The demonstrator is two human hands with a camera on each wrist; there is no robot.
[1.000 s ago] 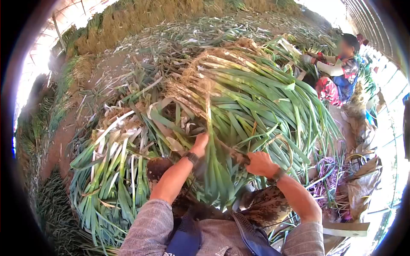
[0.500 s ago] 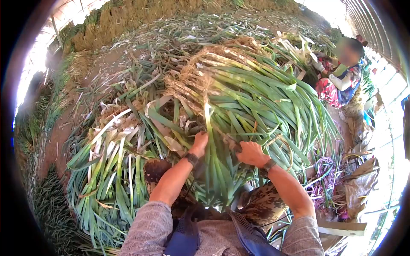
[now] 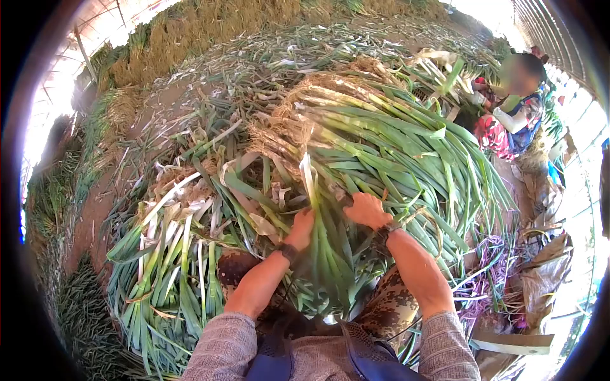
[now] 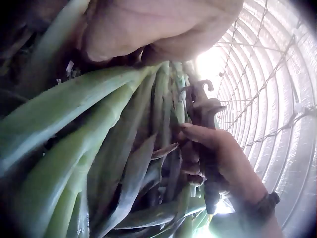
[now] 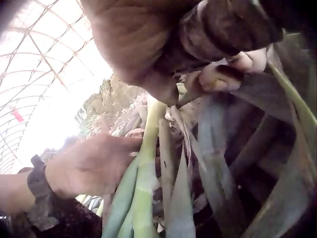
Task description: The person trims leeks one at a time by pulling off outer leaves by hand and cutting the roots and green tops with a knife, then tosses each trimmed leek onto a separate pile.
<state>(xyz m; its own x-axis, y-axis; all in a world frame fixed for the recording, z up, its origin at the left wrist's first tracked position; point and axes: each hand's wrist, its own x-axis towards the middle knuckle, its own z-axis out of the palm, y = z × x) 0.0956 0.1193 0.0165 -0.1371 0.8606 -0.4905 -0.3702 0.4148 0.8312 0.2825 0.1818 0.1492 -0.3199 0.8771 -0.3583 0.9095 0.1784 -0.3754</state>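
My left hand (image 3: 302, 228) grips a leek (image 3: 309, 181) at its stem, which stands upright with its pale end up. Broad green leaves fan down between my knees. To the right of that stem is my right hand (image 3: 365, 211), its fingers curled around a dark tool (image 4: 205, 106) with a small hook at its top, seen in the left wrist view. In the right wrist view the same dark, ridged tool (image 5: 218, 29) lies in the right palm, close over the leek stem (image 5: 147, 163). The tool's working end is hidden.
A big heap of leeks (image 3: 394, 146) with brown roots lies ahead and right. Leeks with whitened stems (image 3: 165, 254) lie at the left. Loose leaves (image 3: 254, 70) litter the ground behind. Another person (image 3: 518, 111) sits at the far right, near purple strings (image 3: 486, 273).
My right hand has moved left and up, closer to the leek stem. The stem's upper part shows whiter than before. The other person at the right has shifted slightly.
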